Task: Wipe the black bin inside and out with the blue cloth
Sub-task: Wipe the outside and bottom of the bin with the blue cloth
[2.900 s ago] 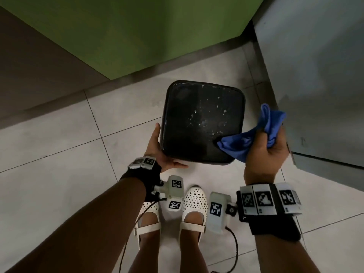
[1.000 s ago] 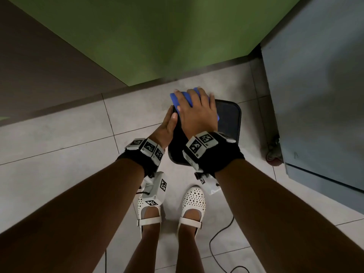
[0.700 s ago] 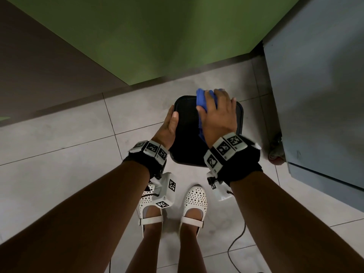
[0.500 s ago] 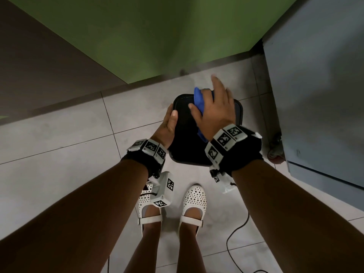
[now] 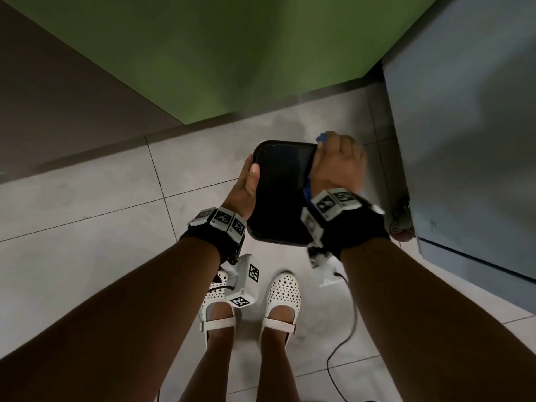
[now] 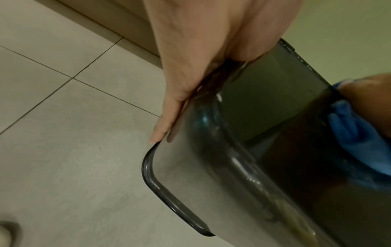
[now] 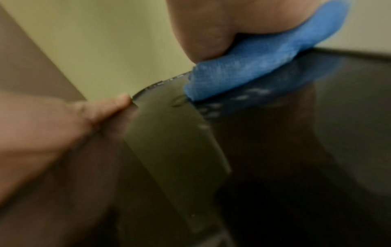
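The black bin (image 5: 278, 192) is held off the tiled floor with its smooth base turned up toward me. My left hand (image 5: 246, 187) grips its left edge, thumb on the base and fingers along the side wall (image 6: 169, 130). My right hand (image 5: 339, 161) lies on the base's far right part and holds the blue cloth (image 5: 321, 138) pressed against the bin, so only scraps of cloth show in the head view. The right wrist view shows the cloth (image 7: 253, 66) bunched under the thumb on the wet bin (image 7: 296, 150). The bin's inside is hidden.
A grey cabinet (image 5: 464, 140) with a caster wheel (image 5: 401, 224) stands close on the right. A green wall (image 5: 232, 53) is straight ahead. My white shoes (image 5: 282, 297) are below the bin, and a black cable (image 5: 345, 329) lies on the floor.
My right hand has swept the cloth across the bin's base from the far left corner to the right side. The left hand keeps its hold on the left edge.
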The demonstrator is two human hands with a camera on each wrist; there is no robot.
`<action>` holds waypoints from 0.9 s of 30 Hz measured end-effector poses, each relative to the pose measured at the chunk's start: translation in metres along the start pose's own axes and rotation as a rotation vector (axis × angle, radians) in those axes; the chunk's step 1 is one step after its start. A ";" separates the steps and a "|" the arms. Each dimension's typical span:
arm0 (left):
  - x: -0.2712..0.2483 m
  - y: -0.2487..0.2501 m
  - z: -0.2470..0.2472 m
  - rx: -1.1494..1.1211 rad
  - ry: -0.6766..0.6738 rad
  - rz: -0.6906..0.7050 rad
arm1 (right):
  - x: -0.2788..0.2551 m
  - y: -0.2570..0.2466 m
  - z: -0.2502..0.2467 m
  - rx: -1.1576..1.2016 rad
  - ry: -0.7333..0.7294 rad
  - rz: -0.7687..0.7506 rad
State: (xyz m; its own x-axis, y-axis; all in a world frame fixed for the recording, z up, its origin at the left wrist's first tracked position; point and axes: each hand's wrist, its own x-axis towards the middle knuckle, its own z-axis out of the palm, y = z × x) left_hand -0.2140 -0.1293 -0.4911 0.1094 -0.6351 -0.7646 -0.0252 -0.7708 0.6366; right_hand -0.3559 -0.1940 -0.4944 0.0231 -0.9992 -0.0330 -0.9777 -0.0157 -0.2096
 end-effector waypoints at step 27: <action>0.008 0.009 -0.020 0.438 0.158 0.037 | 0.007 -0.026 0.005 0.095 -0.127 -0.435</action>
State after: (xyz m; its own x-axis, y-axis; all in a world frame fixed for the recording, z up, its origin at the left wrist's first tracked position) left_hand -0.1936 -0.1401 -0.4891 0.2494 -0.6734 -0.6960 -0.4452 -0.7180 0.5351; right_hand -0.3289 -0.2003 -0.4941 0.4583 -0.8879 -0.0400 -0.8480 -0.4234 -0.3188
